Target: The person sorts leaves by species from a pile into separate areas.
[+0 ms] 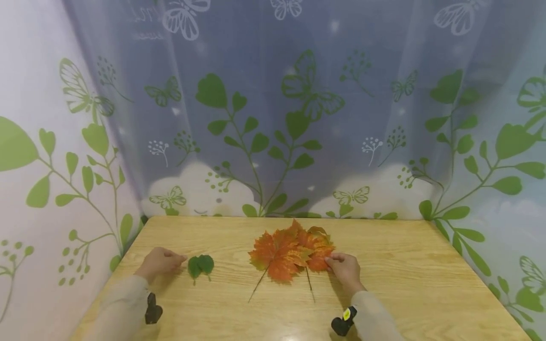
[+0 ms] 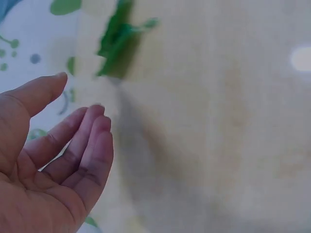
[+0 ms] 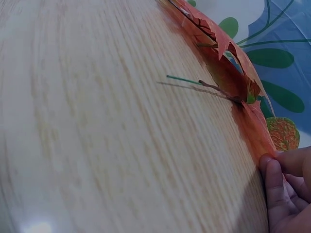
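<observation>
Foliage (image 1: 279, 253), orange, lies toward the worktop's (image 1: 409, 265) far edge, pinched between fingers of the right hand (image 1: 346, 272); the left hand's (image 1: 159, 263) fingers, parted, empty, curve beside green leaves (image 1: 206, 263). Hard tugging could tear it.

Lit moderately, apparently from above. Reads soft and slightly hazy in head view, dim and greyish across the backdrop (image 1: 256, 47), with a glare patch on the table (image 1: 405, 265) at the bottom edge. Blurs the green leaves (image 2: 114, 46) in left wrist view, sharper on the fingers (image 2: 99, 145); shows a pale table, white glare at the right edge and a broad, diffuse shadow. Looks crisper in right wrist view: bowed lines across the table, glare at lower left, thin shadow under the stem (image 3: 182, 78), darker shade by the fingers
</observation>
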### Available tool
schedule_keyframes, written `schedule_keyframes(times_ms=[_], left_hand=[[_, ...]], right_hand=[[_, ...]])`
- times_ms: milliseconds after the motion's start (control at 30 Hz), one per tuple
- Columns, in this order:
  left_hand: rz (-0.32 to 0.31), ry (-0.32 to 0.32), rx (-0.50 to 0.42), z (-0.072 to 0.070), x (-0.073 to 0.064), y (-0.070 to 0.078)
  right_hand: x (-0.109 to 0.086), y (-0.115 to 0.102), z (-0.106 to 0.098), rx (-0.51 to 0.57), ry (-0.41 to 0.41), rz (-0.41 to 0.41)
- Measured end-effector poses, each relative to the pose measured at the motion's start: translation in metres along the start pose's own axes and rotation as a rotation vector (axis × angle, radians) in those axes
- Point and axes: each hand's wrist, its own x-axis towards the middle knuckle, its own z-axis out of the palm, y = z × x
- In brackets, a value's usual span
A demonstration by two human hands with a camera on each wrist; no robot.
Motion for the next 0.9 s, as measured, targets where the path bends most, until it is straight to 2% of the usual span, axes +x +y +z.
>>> schedule_keyframes(times_ms=[133,267,533,767,900], left_hand=[[0.069,-0.023,-0.001,-0.004,0.004,0.025],[0.130,-0.016,-0.014,0.010,0.010,0.051],[0.158,0.005,-0.145,0.070,0.015,0.087],[0.193,0.083,-0.179,0.127,0.019,0.104],[0.219,0.113,-0.171,0.152,0.024,0.108]], right_hand=[[-0.001,-0.001,-0.001,-0.005,0.001,0.005],[-0.002,-0.001,-0.001,-0.009,0.006,0.009],[-0.003,0.000,0.002,0.003,-0.001,-0.022],[-0.005,-0.001,0.004,0.007,-0.001,-0.031],[-0.006,-0.001,0.000,-0.012,0.009,-0.038]])
